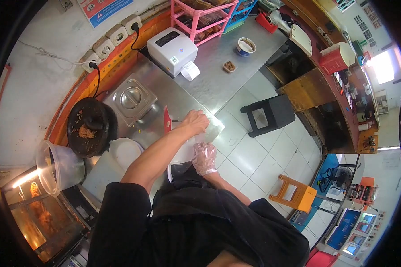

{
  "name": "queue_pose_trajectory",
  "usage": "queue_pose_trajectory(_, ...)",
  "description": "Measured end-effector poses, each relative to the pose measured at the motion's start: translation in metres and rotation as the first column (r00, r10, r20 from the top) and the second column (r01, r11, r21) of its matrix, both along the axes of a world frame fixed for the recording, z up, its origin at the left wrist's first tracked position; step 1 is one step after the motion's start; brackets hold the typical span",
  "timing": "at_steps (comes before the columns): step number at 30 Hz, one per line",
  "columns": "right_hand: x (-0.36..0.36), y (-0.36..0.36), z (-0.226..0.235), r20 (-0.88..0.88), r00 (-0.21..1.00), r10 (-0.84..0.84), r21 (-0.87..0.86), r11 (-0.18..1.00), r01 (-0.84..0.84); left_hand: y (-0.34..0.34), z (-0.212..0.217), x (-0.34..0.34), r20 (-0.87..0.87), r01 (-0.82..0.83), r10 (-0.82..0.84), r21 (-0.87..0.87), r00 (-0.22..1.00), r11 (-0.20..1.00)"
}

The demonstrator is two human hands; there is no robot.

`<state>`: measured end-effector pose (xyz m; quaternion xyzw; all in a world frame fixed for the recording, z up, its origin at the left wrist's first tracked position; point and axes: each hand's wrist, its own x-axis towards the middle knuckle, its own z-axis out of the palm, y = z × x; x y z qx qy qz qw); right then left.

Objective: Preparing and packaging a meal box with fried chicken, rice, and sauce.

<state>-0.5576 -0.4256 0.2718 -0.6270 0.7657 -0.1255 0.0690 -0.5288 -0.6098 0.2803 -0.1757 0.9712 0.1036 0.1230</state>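
My bare left hand (195,122) is closed, its fingers curled together above the edge of the steel counter. Just nearer to me, my right hand (204,159) wears a clear, crinkled plastic glove (206,168), its fingers bent in. A strip of see-through plastic (200,138) shows between the two hands; which hand grips it is hard to see. Beside my left wrist stands a small red thing (167,119), partly hidden by my forearm. Under my arms lies a white surface (184,153), mostly covered.
To the left are a lidded steel pan (131,101), a dark stone mortar (87,127), a clear tub (60,167) and a lit glass case (33,218). Ahead stand a label printer (171,50) and pink rack (195,22). Black (272,115) and orange stools (295,194) occupy the floor at right.
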Motion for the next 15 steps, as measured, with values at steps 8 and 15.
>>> queue_pose_trajectory(8,0.0006,0.0007,-0.0034,-0.014,1.000,0.005,-0.018,1.000,-0.005,0.0014,-0.0007,0.0004,-0.011,-0.014,0.014,0.000,1.000,1.000)
queue_pose_trajectory(15,0.0005,0.0002,0.0015,0.026,0.999,-0.022,0.017,1.000,0.021,0.0017,-0.0019,-0.0011,0.018,-0.008,0.009,-0.020,1.000,1.000)
